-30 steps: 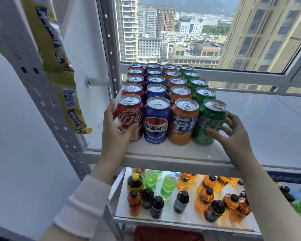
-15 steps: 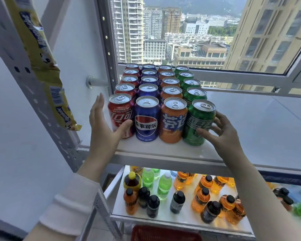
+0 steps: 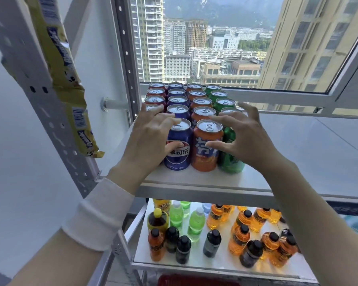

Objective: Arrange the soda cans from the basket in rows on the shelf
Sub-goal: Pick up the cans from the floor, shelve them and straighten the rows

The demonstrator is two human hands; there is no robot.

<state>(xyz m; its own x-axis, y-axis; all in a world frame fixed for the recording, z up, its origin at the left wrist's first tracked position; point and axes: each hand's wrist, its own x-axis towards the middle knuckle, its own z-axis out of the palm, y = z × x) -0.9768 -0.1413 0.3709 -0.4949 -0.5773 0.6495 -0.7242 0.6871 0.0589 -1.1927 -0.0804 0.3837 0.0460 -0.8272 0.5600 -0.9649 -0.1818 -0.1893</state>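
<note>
Grip left (image 3: 149,137) apart, touching blue can (image 3: 177,159) | grip right (image 3: 244,141) apart, touching orange can (image 3: 203,161)

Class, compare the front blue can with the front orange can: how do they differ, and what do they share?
The blue can stands left of the orange can. The blue can shows a round red-and-white emblem, the orange can a large white character. The thumb of the left hand lies on the blue can, that of the right hand on the orange can. Both stand upright, unopened, side by side.
</note>
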